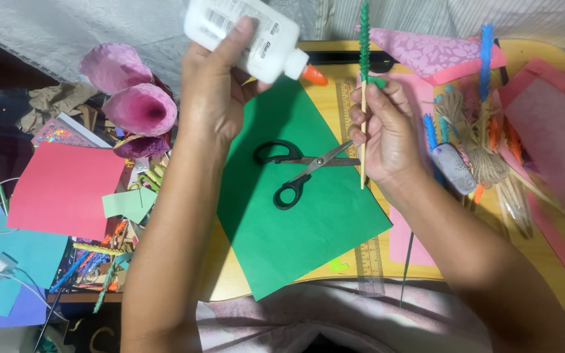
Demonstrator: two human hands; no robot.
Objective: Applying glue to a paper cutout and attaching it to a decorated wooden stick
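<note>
Now the left hand [214, 98] grips a white glue bottle [246, 36], nozzle aimed toward the green-wrapped stick [363, 85] pinched in the right hand [387, 134]; gluing step, needs a gentle squeeze

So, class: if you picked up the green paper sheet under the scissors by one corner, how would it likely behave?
The green paper sheet looks thin and flat, so it would probably droop, not stay stiff. It seems light for its size. The black-handled scissors lie open on it, so lifting it would likely tip them off; a push might carry them along.
</note>
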